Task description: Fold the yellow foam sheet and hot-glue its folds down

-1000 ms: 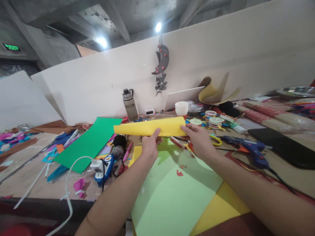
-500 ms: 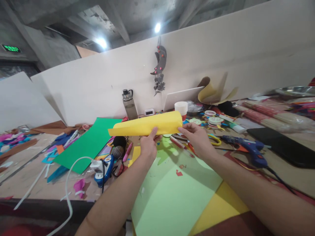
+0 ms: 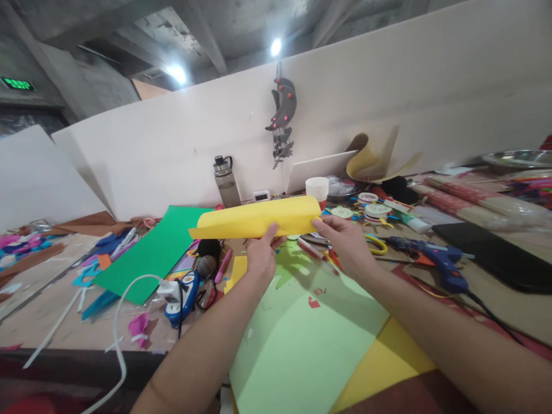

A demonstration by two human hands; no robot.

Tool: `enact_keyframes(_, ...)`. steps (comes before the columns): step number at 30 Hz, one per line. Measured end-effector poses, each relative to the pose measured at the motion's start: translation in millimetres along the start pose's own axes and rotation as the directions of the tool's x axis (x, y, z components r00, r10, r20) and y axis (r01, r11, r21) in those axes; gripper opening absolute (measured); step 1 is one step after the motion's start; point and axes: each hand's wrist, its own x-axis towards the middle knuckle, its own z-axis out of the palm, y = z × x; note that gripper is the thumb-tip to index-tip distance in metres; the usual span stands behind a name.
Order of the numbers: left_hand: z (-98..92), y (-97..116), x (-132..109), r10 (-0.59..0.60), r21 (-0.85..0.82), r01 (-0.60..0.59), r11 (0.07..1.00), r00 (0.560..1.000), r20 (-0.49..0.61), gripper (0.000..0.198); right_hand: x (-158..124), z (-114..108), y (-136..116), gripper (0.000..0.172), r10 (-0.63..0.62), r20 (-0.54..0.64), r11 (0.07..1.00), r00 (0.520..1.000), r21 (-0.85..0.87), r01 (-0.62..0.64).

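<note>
Both of my hands hold a rolled yellow paper sheet [image 3: 259, 218] in the air above the table. My left hand [image 3: 261, 256] pinches its lower edge near the middle, thumb up against the paper. At the roll's right end my right hand [image 3: 347, 244] grips it with the fingers curled around. The roll is wider at the right and tapers to a flat point at the left. Below the hands lies a light green sheet [image 3: 297, 339] over a yellow sheet [image 3: 379, 368].
A dark green sheet [image 3: 155, 250], a blue and white glue gun [image 3: 181, 293] with white cord, yarn balls and paper scraps lie at the left. A blue glue gun [image 3: 435, 261], yellow scissors [image 3: 377, 244], tape rolls, a black mat [image 3: 495, 256], a water bottle [image 3: 226, 184] and white cups [image 3: 317, 188] stand behind.
The yellow roll rose slightly and tilted, its right end turning upward as my hands worked it. My hands stayed in nearly the same place.
</note>
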Motion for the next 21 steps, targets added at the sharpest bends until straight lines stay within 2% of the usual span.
enact_keyframes(6, -2.1, -3.3, 2.2, -0.050, 0.017, 0.050, 0.999, 0.998, 0.027, 0.028, 1.5, 1.6, -3.5, 0.021, 0.078, 0.008, 0.979, 0.997, 0.189, -0.078)
enact_keyframes(13, 0.0, -1.6, -0.7, -0.102, 0.032, 0.101, 0.994, 0.995, 0.010, 0.022, 1.9, 1.6, -0.3, 0.020, -0.012, -0.109, 0.990, 0.994, 0.135, 0.027)
enact_keyframes(21, -1.4, -2.8, 0.7, -0.107, 0.028, 0.106, 0.994, 0.994, 0.009, 0.022, 2.1, 0.9, -5.7, 0.024, 0.052, -0.121, 0.986, 0.991, 0.166, -0.031)
